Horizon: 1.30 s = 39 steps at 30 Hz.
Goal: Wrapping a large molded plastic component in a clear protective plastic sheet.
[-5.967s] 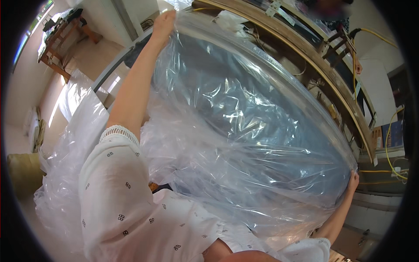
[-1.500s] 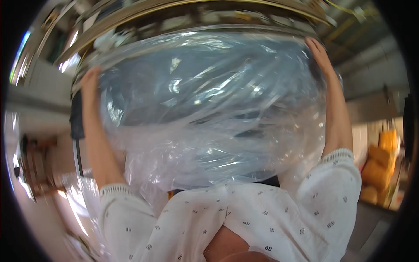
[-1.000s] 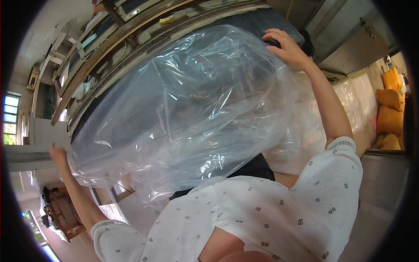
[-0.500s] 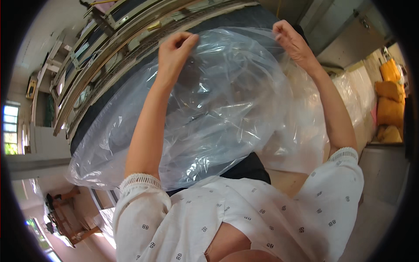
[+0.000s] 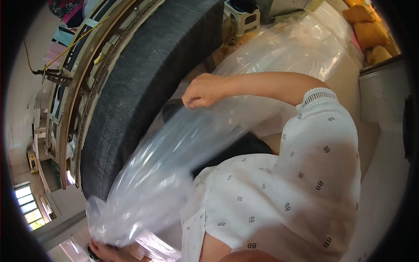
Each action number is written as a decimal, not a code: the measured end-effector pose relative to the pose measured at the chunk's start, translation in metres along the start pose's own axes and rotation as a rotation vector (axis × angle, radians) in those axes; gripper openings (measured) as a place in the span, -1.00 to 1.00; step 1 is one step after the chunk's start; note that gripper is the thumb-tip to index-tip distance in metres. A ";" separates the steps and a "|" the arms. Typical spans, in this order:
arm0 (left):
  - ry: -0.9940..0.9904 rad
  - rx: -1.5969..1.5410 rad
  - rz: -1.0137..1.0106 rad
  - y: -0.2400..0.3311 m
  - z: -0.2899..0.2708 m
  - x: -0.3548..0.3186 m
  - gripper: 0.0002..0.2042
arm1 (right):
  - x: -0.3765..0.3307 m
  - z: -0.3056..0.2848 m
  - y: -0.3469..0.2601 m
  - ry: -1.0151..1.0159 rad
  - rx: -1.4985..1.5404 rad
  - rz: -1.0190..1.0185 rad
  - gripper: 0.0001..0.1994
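The glossy clear plastic sheet (image 5: 152, 159) has slid off the long dark-grey fabric-covered surface (image 5: 146, 65), exposing it, and now slants along its near side from the right hand (image 5: 203, 91), fingers curled closed on it, to the left hand (image 5: 104, 251), whose grip I cannot tell.

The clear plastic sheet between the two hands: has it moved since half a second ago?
Yes. The clear plastic sheet, which covered much of the dark tabletop, has moved off it, toward the person's body.
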State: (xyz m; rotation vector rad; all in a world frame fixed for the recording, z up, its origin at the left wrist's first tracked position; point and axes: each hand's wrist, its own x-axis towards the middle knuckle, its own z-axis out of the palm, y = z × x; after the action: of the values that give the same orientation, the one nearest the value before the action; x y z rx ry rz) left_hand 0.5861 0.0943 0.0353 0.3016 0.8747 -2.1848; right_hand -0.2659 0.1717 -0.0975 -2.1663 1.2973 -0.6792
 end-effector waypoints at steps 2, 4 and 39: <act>-0.036 -0.297 -0.279 0.017 0.016 0.042 -0.70 | -0.032 0.009 0.007 -0.020 0.000 0.093 -0.88; -0.101 -0.598 -0.510 0.024 0.029 0.052 -0.70 | -0.064 0.017 0.028 -0.038 -0.245 0.157 -0.88; -1.143 -2.734 -2.036 0.131 -0.013 0.083 -0.66 | 0.080 -0.184 0.223 0.545 -0.519 0.391 -0.55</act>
State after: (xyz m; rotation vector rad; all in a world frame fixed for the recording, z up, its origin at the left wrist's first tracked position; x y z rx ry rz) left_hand 0.6229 -0.0070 -0.0768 1.9507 -1.2986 -0.5195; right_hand -0.4943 -0.0228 -0.0958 -2.0591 2.3276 -0.8729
